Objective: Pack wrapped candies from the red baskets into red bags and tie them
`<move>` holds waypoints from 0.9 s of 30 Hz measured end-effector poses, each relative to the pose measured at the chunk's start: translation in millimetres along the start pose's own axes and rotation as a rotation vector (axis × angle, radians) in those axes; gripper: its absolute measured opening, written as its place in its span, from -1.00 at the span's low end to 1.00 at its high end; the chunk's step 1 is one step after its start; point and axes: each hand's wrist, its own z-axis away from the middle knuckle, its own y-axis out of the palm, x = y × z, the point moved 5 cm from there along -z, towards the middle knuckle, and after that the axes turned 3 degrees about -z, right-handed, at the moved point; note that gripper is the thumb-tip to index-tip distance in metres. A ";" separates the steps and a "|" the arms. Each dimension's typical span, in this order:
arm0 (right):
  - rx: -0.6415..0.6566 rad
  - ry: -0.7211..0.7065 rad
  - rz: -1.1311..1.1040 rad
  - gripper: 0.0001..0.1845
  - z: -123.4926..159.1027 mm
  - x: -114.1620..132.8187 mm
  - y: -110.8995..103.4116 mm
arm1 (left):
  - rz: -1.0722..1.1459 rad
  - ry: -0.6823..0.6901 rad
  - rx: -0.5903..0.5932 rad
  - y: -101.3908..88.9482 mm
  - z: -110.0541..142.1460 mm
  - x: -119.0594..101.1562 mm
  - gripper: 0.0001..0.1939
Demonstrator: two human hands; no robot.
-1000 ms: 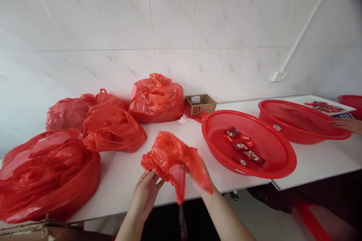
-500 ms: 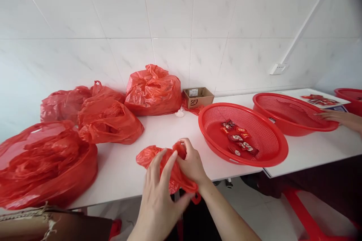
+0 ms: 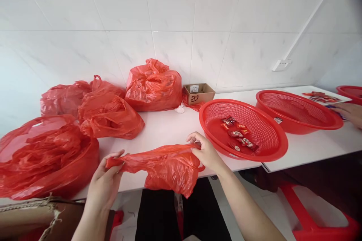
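Observation:
A thin red plastic bag (image 3: 169, 169) is stretched sideways between my two hands, over the front edge of the white table. My left hand (image 3: 106, 177) pinches one gathered end of it. At the opposite end, my right hand (image 3: 206, 152) grips the bag near the top, with the loose part hanging crumpled below. Just right of that hand stands a red plastic basket (image 3: 267, 141) holding several small wrapped snacks (image 3: 237, 133). A large red basin or basket heaped with red plastic bags (image 3: 51, 154) sits left of my left hand.
Filled red bags (image 3: 154, 86) and a small cardboard box (image 3: 198, 94) stand against the tiled wall. A second red basket (image 3: 299, 111) is further right, near another person's hand (image 3: 352, 111). A torn cardboard carton (image 3: 31, 218) is at lower left, a red stool (image 3: 313, 226) at lower right.
My hands have moved apart, the left one going left, and the bunched bag is now spread between them. The other person's hand has moved off the second basket's rim.

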 end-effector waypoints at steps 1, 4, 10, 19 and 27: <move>-0.020 -0.008 0.023 -0.64 -0.8 3.5 0.0 | -0.092 0.153 -0.046 1.6 11.8 -7.6 -0.72; -0.032 -0.041 0.098 -0.59 -0.2 18.0 5.7 | -0.469 0.798 -0.097 26.4 64.7 -39.7 -0.73; -0.122 -0.225 0.244 -0.49 6.0 47.8 7.2 | -0.702 1.260 0.076 74.7 114.8 -65.7 -0.68; 0.042 -0.142 0.050 -0.52 5.4 47.6 24.4 | -1.084 0.962 0.344 110.3 46.1 10.2 -0.70; 0.233 -0.061 -0.081 -0.52 18.1 34.6 43.6 | -1.349 1.000 0.617 144.8 42.0 45.7 -0.69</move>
